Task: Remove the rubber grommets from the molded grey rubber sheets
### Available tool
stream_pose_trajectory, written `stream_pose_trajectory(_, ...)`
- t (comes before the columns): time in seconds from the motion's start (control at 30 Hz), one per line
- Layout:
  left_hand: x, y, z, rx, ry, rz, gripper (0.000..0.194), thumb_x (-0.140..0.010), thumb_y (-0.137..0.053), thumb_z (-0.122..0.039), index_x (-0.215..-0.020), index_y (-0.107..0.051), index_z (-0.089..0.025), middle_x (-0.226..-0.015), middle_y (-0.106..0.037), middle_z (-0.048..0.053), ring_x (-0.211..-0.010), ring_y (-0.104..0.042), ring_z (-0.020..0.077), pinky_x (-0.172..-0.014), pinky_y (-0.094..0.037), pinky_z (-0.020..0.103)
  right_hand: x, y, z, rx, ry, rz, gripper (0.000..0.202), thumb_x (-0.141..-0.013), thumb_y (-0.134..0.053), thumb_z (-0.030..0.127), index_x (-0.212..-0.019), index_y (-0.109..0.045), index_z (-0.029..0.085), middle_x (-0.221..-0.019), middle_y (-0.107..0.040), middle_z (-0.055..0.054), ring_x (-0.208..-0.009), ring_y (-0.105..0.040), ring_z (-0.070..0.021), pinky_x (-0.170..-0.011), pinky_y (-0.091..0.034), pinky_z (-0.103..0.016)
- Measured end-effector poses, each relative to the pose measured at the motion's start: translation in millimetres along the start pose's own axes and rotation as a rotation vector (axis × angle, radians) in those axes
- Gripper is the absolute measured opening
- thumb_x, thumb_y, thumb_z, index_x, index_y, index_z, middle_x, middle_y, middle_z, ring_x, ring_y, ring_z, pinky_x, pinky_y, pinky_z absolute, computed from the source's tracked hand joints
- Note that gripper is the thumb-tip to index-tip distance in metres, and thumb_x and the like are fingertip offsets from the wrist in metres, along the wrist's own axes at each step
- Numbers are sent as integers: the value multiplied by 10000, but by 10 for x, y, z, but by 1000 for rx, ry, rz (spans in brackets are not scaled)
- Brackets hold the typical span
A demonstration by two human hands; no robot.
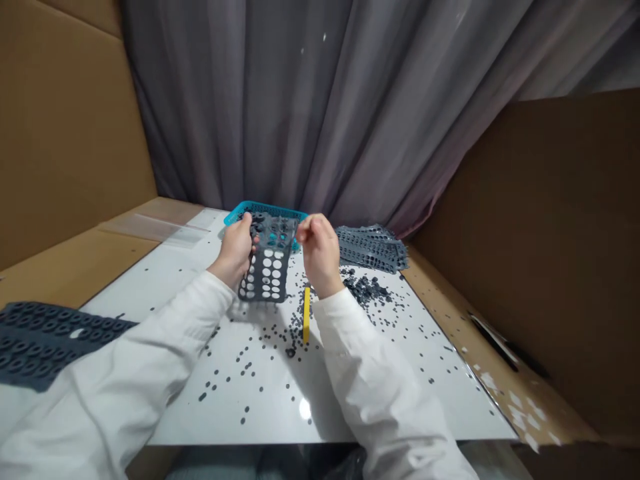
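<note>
I've got the left hand [236,250] gripping a dark holed sheet [258,275] by its 9 o'clock edge, thumb on the near face. Sheet is up off the white table [375,400], tilted, just short of mid-view; lower holes show white through, upper ones look darker with bits of blue behind.

Right hand [320,250]: at the sheet's upper 3 o'clock edge, fingers curled in. Can't tell if it's pinching anything, or whether it touches the sheet.

Clock centred on the held sheet from here. 12: blue basket [245,205], partly hidden behind it, then the grey curtain [300,100]. 3, past my right hand: stack of dark sheets [373,247]. Between 3 and 4: heap of dark bits [367,290], near the stack; more bits strewn over the table. Between 4 and 5: yellow stick [307,317], lying lengthwise away from me. Between 5 and 6: small black ring [291,353]. Between 8 and 9, well apart: another dark sheet [55,337], partly behind my left sleeve. Far out at 4: white scraps [520,413] on cardboard.
</note>
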State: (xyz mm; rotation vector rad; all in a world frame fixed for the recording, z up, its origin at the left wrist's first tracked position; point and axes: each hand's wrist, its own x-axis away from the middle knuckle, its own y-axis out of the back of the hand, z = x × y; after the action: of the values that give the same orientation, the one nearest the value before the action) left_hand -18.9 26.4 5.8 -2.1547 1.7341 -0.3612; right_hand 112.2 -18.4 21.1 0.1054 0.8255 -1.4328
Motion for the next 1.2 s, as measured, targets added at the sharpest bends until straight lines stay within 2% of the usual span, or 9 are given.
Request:
stream_pose_trajectory(0.13,-74,-156,-225,-89,-80,88,290,-828,-482,-332,-597,-532,-165,-448,-513,-16,-370,-469,109,-337,-312,192,-235,-6,50,298,103,119,120,-830,-451,228,-873,-559,197,-672,-503,26,-565,-429,-93,-560,-346,-234)
stream_pose_trajectory(0.3,29,-227,-375,-240,-265,270,292,-761,-556,-360,-547,-524,-165,-447,-474,-39,-397,-425,94,-381,-306,199,-226,-102,118,729,205,112,179,-795,-381,130,-650,-476,178,-615,-440,30,-598,-413,-103,-586,-321,-235)
stream_pose_trajectory(0.5,141,-235,-356,-340,-437,421,363,-760,-584,-375,-480,-491,-164,-460,-428,-39,-444,-362,84,-428,-277,207,-128,-171,194,996,239,324,243,-819,-503,356,-673,-404,189,-642,-418,27,-610,-391,-114,-596,-309,-244)
stream_pose_trajectory(0.63,147,-219,-424,-340,-397,550,382,-805,-509,-414,-521,-529,-160,-526,-476,-17,-506,-405,103,-476,-324,209,-123,-116,254,1108,233,334,301,-797,-547,426,-686,-393,193,-664,-415,24,-599,-371,-113,-585,-295,-248)
stream_pose_trajectory(0.77,182,-171,-512,-492,-418,628,369,-775,-545,-377,-482,-462,-169,-488,-390,-40,-481,-364,96,-455,-288,205,-128,-50,309,1188,223,344,313,-820,-543,405,-672,-364,194,-651,-391,28,-605,-361,-115,-578,-275,-248)
stream_pose_trajectory(0.9,197,-149,-498,-611,-582,580,347,-822,-482,-339,-518,-440,-178,-489,-392,-40,-475,-376,101,-454,-281,213,-142,-21,354,1144,229,426,310,-861,-493,334,-632,-340,192,-618,-359,35,-591,-347,-109,-579,-265,-247)
stream_pose_trajectory(1.0,167,-174,-405,-576,-619,586,341,-831,-463,-319,-524,-411,-181,-503,-367,-44,-490,-368,98,-474,-297,212,-164,8,311,971,204,463,351,-884,-433,320,-585,-302,192,-580,-311,40,-559,-313,-102,-568,-264,-246)
stream_pose_trajectory(1.1,153,-238,-273,-359,-511,580,326,-801,-503,-337,-533,-402,-181,-513,-359,-51,-487,-348,86,-471,-307,201,-176,28,142,716,145,387,377,-880,-406,330,-549,-288,193,-557,-287,36,-544,-289,-101,-545,-265,-244)
stream_pose_trajectory(1.2,169,-313,-140,-78,-296,453,293,-737,-572,-383,-572,-433,-184,-497,-394,-61,-442,-355,73,-418,-302,189,-171,18,-108,443,88,145,338,-842,-433,324,-552,-313,196,-564,-286,37,-540,-275,-99,-523,-268,-238)
